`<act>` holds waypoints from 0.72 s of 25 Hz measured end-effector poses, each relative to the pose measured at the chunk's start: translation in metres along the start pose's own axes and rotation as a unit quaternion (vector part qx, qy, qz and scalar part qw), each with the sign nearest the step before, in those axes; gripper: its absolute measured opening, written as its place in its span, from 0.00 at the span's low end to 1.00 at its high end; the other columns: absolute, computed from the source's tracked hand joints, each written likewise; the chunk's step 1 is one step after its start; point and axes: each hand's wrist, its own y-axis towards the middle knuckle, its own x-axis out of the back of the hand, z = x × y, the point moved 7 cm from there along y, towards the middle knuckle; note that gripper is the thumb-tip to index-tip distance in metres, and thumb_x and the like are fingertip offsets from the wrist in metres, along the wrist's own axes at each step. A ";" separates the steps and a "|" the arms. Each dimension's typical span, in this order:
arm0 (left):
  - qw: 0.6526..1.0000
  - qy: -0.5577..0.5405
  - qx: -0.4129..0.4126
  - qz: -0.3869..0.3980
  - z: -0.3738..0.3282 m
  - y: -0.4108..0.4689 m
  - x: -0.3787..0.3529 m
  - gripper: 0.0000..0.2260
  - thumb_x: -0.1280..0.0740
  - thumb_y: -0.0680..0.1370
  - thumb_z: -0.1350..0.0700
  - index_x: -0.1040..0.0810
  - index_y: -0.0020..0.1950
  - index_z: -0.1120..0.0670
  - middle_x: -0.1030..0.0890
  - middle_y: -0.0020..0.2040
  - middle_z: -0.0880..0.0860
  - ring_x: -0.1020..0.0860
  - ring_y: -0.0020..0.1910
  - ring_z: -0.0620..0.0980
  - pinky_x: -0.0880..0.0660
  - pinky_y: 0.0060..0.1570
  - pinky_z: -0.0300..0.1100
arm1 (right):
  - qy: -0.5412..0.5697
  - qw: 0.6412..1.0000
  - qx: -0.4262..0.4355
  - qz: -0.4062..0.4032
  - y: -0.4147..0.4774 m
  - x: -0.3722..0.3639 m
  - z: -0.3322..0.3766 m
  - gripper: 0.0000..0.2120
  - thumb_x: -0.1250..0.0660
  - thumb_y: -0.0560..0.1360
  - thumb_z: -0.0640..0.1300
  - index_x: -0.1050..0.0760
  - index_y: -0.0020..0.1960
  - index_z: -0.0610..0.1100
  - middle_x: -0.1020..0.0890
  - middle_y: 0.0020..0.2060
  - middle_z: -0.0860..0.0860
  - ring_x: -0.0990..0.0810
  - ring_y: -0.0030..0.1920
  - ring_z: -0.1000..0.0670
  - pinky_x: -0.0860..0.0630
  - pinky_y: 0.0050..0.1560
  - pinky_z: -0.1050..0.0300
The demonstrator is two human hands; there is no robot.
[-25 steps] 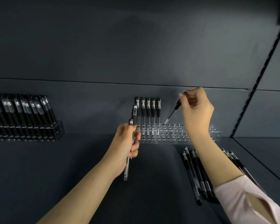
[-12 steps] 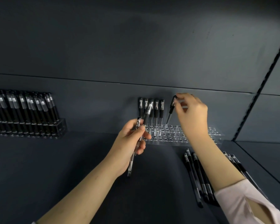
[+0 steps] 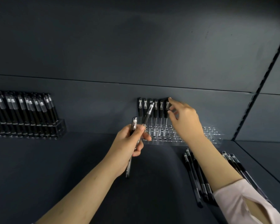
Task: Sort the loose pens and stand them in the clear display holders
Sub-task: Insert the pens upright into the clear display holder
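A clear display holder (image 3: 214, 135) stands against the back wall of the dark shelf. Several black pens (image 3: 155, 110) stand in a row at its left end. My right hand (image 3: 186, 122) reaches over the holder. Its index fingertip rests on top of the rightmost standing pen (image 3: 167, 105), and the thumb is just beside that pen. My left hand (image 3: 128, 143) grips two pens in front of the holder. One pen (image 3: 128, 167) points down, the other (image 3: 148, 111) angles up to the right across the standing row.
A second holder (image 3: 61, 126) packed with black pens stands at the far left. Loose pens lie on the shelf by my right forearm (image 3: 193, 172) and further right (image 3: 238, 166). A slotted upright (image 3: 255, 92) marks the shelf's right corner.
My right hand has stood its tilted pen upright in the holder beside the row. My left hand has fanned its two pens apart and lifted slightly.
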 end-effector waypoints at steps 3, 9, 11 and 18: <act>1.000 0.002 -0.001 -0.006 -0.001 0.001 0.001 0.10 0.37 0.81 0.53 0.23 0.55 0.58 0.17 0.37 0.49 0.31 0.26 0.42 0.37 0.23 0.34 | 0.044 0.999 -0.021 -0.015 0.001 0.004 0.000 0.21 0.35 0.76 0.38 0.27 0.69 0.45 0.20 0.44 0.53 0.23 0.40 0.54 0.27 0.46 0.61; 1.000 -0.023 0.004 -0.011 0.000 0.001 -0.001 0.09 0.37 0.82 0.55 0.23 0.56 0.59 0.17 0.38 0.50 0.29 0.27 0.42 0.35 0.24 0.35 | 0.182 0.982 -0.033 -0.031 0.003 0.012 0.017 0.14 0.34 0.76 0.38 0.21 0.61 0.47 0.19 0.43 0.55 0.22 0.41 0.56 0.25 0.46 0.67; 1.000 -0.024 0.004 -0.007 0.000 0.000 -0.002 0.08 0.37 0.82 0.55 0.23 0.57 0.58 0.16 0.38 0.51 0.29 0.27 0.43 0.34 0.24 0.35 | 0.265 0.962 -0.060 0.031 0.004 0.003 0.024 0.11 0.32 0.76 0.42 0.20 0.57 0.49 0.18 0.41 0.58 0.21 0.42 0.59 0.24 0.46 0.68; 1.000 0.007 0.011 0.020 -0.001 -0.004 -0.005 0.08 0.37 0.81 0.50 0.21 0.57 0.49 0.14 0.44 0.53 0.25 0.27 0.46 0.34 0.21 0.36 | 0.507 0.839 -0.151 0.128 0.000 -0.015 0.026 0.08 0.31 0.75 0.36 0.24 0.53 0.42 0.15 0.39 0.48 0.18 0.39 0.53 0.21 0.41 0.61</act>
